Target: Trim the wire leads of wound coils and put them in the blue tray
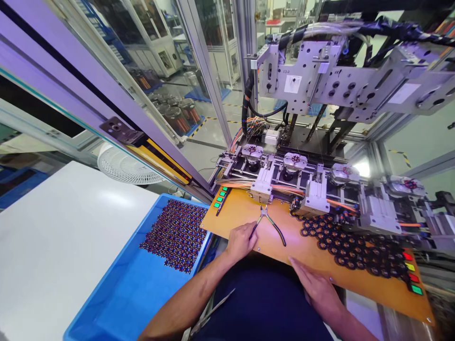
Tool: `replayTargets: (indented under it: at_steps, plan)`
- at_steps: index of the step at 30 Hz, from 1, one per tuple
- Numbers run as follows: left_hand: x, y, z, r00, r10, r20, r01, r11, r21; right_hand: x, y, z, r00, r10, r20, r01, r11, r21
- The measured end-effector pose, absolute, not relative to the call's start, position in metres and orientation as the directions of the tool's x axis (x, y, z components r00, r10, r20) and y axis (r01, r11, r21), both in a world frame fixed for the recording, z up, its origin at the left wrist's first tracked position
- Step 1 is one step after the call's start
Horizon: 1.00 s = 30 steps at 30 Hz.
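Note:
Small cutting pliers [264, 214] with dark, green-edged handles lie spread on the orange work board [231, 215], jaws pointing toward the machine. My left hand [242, 242] rests at the board's front edge, its fingers curled at the end of the left handle; the other handle lies free. At the front edge further right, my right hand [314, 284] has its fingers stretched out and holds nothing. Many small dark round coil parts [341, 244] lie on the board's right side, beyond that hand.
The machine has several round metal fixtures [295, 161] with parts on top. Green buttons [220, 199] sit at the board's left, coloured buttons [412, 267] at its right. A blue tray [124, 274] holds rows of coil parts [177, 232]. A white table [71, 237] and fan [128, 163] stand left.

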<state>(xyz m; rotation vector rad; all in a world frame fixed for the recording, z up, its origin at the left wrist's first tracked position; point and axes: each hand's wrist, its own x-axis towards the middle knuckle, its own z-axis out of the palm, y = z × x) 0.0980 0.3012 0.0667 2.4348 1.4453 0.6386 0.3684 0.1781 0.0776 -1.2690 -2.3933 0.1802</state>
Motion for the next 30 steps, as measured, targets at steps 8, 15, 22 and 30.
replayTargets:
  at_steps: [8, 15, 22, 30]
  plan:
    - [0.134, 0.309, 0.07, 0.475, 0.855, 0.21, 0.736, -0.516, 0.437, 0.34, 0.187, 0.074, -0.45, 0.797, 0.402, 0.696, 0.596, -0.4]
    - [0.126, 0.301, 0.075, 0.437, 0.859, 0.266, 0.673, -0.509, 0.538, 0.33, 0.201, 0.078, -0.323, 0.824, 0.466, 0.739, 0.527, -0.419]
    - [0.098, 0.264, 0.078, 0.273, 0.914, 0.299, 0.655, -0.404, 0.638, 0.322, 0.235, 0.067, -0.314, 0.848, 0.428, 0.754, 0.497, -0.43]
    - [0.073, 0.226, 0.075, 0.171, 0.946, 0.274, 0.667, -0.316, 0.674, 0.318, 0.233, 0.059, -0.348, 0.874, 0.338, 0.719, 0.481, -0.503]
